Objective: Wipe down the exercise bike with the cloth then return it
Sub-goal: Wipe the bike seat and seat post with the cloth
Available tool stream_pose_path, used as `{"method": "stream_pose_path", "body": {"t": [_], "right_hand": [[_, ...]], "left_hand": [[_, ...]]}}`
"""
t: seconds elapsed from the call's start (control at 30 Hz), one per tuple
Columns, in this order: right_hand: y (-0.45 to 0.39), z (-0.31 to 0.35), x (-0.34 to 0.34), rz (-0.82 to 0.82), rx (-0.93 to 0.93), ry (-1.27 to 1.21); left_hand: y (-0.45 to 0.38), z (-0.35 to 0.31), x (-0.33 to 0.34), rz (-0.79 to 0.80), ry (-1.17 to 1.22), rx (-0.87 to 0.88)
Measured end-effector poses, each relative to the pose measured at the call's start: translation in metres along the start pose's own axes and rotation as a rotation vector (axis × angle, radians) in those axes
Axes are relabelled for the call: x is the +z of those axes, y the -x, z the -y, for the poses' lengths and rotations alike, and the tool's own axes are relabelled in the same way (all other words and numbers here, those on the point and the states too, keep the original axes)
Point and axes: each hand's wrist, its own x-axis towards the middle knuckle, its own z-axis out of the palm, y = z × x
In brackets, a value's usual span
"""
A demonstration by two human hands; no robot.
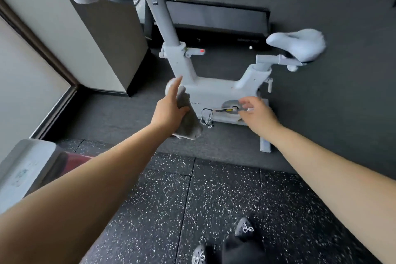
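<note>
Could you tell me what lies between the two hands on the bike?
In the head view, the pedal and crank arm lie between the left hand, which holds the cloth, and the right hand.

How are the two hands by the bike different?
The left hand grips a grey cloth against the bike frame; the right hand holds nothing. The left reaches toward the front post, the right toward the crank. Both arms are bare and stretched forward.

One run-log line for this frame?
phase: wiping | left hand: holds cloth at bike frame | right hand: open, near crank | cloth not returned
</note>
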Motion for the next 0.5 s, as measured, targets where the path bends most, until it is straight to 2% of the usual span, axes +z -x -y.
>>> {"method": "stream_pose_path", "body": {"t": [0.17, 0.37, 0.5], "right_hand": [[0.007, -0.046, -0.065, -0.09, 0.039, -0.054], [-0.009, -0.097, -0.157, -0.16, 0.026, -0.023], [-0.025, -0.126, -0.209, -0.146, 0.009, 0.01]], "left_hand": [[-0.008, -0.054, 0.053, 0.117, -0.166, 0.173], [-0.024, -0.123, 0.126, 0.115, -0.155, 0.172], [-0.036, -0.16, 0.165, 0.097, -0.112, 0.142]]}}
